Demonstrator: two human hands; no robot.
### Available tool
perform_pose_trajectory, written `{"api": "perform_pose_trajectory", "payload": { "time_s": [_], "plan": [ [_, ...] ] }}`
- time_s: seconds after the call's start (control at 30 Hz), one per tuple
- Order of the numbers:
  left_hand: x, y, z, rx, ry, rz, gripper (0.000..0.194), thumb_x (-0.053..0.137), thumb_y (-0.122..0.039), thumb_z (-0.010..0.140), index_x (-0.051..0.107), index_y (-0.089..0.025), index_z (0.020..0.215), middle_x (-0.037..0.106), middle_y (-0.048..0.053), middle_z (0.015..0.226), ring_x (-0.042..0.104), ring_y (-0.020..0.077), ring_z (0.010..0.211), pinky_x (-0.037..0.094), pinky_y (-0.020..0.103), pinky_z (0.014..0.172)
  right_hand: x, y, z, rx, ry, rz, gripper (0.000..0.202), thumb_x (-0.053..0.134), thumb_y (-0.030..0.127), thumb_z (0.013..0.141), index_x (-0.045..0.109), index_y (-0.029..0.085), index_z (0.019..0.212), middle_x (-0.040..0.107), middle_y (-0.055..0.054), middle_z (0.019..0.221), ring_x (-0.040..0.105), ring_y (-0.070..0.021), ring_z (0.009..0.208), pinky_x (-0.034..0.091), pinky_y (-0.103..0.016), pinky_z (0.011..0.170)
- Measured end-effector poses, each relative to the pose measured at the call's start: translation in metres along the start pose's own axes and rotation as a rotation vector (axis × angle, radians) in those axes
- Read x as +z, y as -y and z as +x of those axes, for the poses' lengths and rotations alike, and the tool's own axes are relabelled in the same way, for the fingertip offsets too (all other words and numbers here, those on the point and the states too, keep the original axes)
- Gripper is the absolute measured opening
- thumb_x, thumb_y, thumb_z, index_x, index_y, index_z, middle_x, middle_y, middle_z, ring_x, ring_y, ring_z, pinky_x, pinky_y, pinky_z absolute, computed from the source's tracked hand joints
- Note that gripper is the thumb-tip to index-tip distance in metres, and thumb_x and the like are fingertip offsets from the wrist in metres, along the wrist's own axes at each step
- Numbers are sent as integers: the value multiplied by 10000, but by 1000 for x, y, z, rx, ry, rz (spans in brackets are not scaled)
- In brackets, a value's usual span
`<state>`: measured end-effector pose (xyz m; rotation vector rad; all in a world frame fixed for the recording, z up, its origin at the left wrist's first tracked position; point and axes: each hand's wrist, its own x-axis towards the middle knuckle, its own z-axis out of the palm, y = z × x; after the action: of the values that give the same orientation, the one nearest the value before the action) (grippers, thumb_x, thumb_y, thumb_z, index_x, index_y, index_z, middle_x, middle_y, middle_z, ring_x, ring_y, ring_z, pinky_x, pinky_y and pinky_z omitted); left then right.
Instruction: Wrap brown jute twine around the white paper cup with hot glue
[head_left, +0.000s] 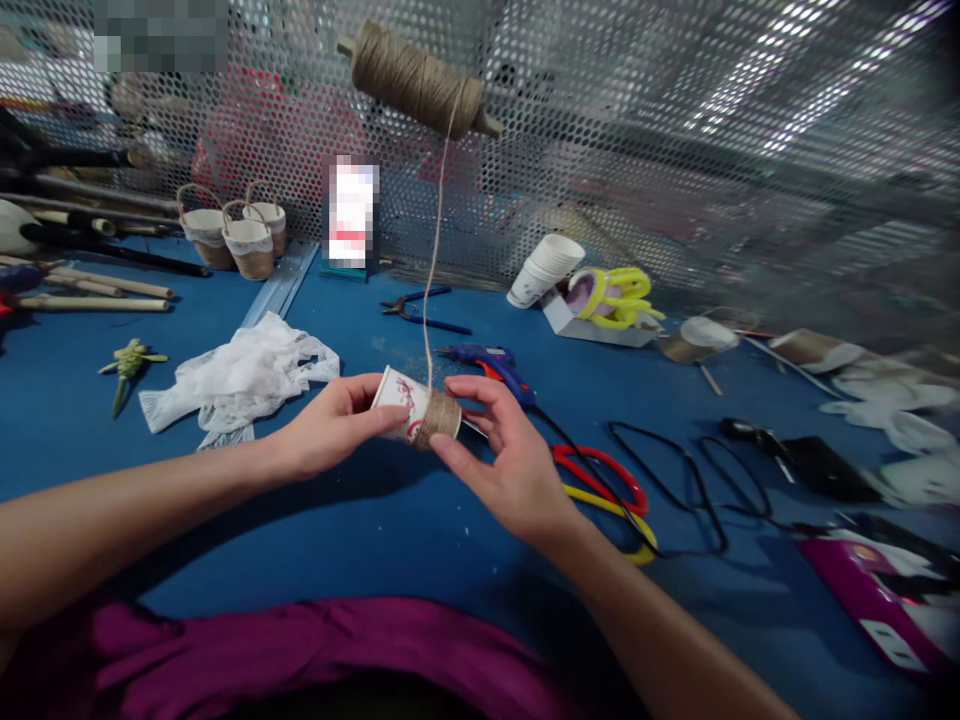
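A white paper cup (399,393) with a red print lies tilted between my hands, its lower part wrapped in brown twine (441,418). My left hand (341,425) grips the cup near its rim, thumb on the printed side. At the wrapped end, my right hand (499,450) has its thumb and fingers closed around the base. One strand (435,250) runs from the cup up to a twine spool (412,80) on a rod at the mesh. Beyond the right hand are a blue glue gun (491,362) and scissors with red and yellow handles (604,470).
White lace (247,375) lies on the blue table (300,560) at left, near pliers (427,310). Several twine-covered baskets (249,250) stand behind it. Stacked paper cups (545,270) lean at the back right. A black cord (675,460) loops across the right side.
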<state>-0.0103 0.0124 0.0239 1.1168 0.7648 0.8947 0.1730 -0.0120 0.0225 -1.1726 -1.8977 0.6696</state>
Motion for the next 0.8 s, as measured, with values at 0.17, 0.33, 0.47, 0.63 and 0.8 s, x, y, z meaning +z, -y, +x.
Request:
{"api": "perform_pose_trajectory", "payload": {
  "time_s": [0.17,0.33,0.47,0.63,0.8],
  "plan": [
    [1,2,-1,16,45,128,164,596,-204,694,614,-118,833,650,28,792,566,125,712,442,252,723,-1,6,4,213,85,174,340,557,305,750,432,190,1045,509,-111,1104,538,-209,987,468,-407,834],
    [1,6,-2,59,52,192,183,571,-225,715,597,-108,853,642,32,802,563,124,710,446,250,711,2,6,5,272,62,219,358,574,277,708,442,185,1028,512,-103,1099,533,-201,991,453,-390,847],
    [2,7,-3,80,71,220,188,564,-217,710,593,-105,858,639,33,788,554,120,694,441,246,699,3,6,6,306,60,229,364,573,274,691,442,177,1017,519,-105,1074,533,-202,976,448,-391,846],
    [3,7,-3,79,77,244,197,576,-222,690,578,-106,848,618,20,754,532,107,660,429,231,669,6,9,7,325,49,222,359,569,267,680,441,169,1001,524,-107,1062,537,-197,954,445,-385,848],
    [3,8,-4,42,76,290,228,590,-234,661,559,-101,843,584,8,722,498,96,614,407,211,597,6,12,6,338,68,219,335,565,248,693,444,188,999,541,-87,1045,557,-178,905,466,-361,804]
  ]
}}
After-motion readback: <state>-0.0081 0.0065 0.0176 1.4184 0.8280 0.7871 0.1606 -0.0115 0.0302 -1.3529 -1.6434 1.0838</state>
